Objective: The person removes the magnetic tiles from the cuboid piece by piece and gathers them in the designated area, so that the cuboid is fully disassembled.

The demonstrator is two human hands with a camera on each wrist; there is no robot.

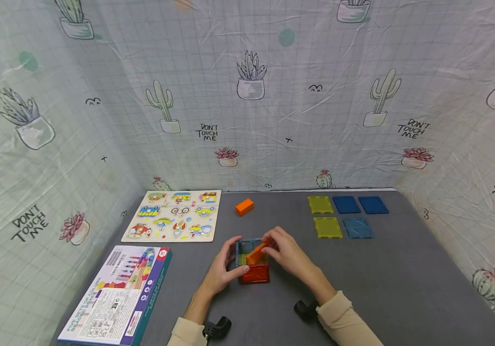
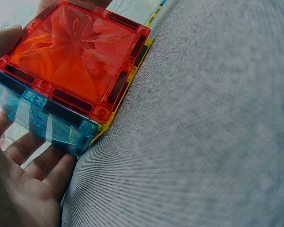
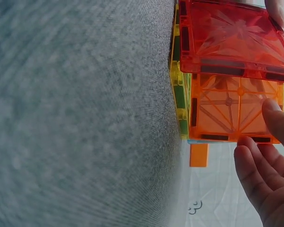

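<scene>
A small box of see-through magnetic tiles stands on the grey table between the hands. Its front is a red tile (image 2: 80,52), a blue tile (image 2: 42,113) forms the left side, and yellow tiles (image 3: 181,94) show along the bottom. My left hand (image 1: 222,266) holds this box, thumb at the red tile's edge and fingers along the blue side. At the box's right side, my right hand (image 1: 289,252) pinches an orange tile (image 3: 222,106) between thumb and fingers. In the head view that tile is tilted over the box; its lower edge lies close to the yellow base.
Yellow tiles (image 1: 319,204) and blue tiles (image 1: 358,228) lie flat at the back right. An orange block (image 1: 244,207) is behind the hands. On the left are a vehicle picture board (image 1: 171,204) and a printed box (image 1: 115,307). Patterned cloth (image 1: 251,120) encloses the table.
</scene>
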